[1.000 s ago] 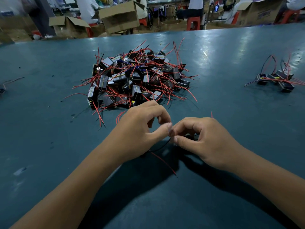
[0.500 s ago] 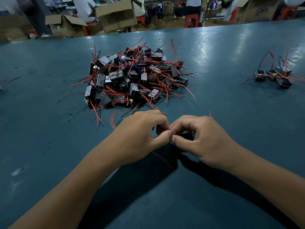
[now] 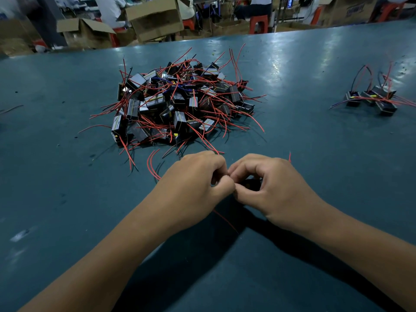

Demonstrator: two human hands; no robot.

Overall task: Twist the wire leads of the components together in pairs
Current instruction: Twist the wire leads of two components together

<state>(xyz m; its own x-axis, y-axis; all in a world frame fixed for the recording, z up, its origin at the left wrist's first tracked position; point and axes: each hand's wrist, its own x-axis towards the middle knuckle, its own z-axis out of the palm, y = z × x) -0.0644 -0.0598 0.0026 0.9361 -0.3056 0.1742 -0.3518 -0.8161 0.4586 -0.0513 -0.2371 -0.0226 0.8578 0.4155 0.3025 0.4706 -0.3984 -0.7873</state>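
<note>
On the dark teal table [image 3: 67, 199] my left hand [image 3: 193, 183] and my right hand [image 3: 270, 185] meet thumb to thumb, both pinching thin wire leads between thumb and forefinger. A small black component [image 3: 252, 184] shows in the hollow of my right hand, mostly hidden. One red lead [image 3: 225, 220] trails toward me below the hands; another red tip [image 3: 290, 156] sticks up behind my right hand. Farther back lies a big pile of black components with red leads [image 3: 177, 104].
A small group of components with looped leads [image 3: 373, 99] sits at the right. A loose wire [image 3: 12, 108] lies at the far left edge. Cardboard boxes [image 3: 155, 19], red stools and seated people stand beyond the table's far edge.
Both hands have drawn closer together, fingertips now pressed against each other, and the black wire loop seen below them earlier is hidden. The view has shifted slightly forward.
</note>
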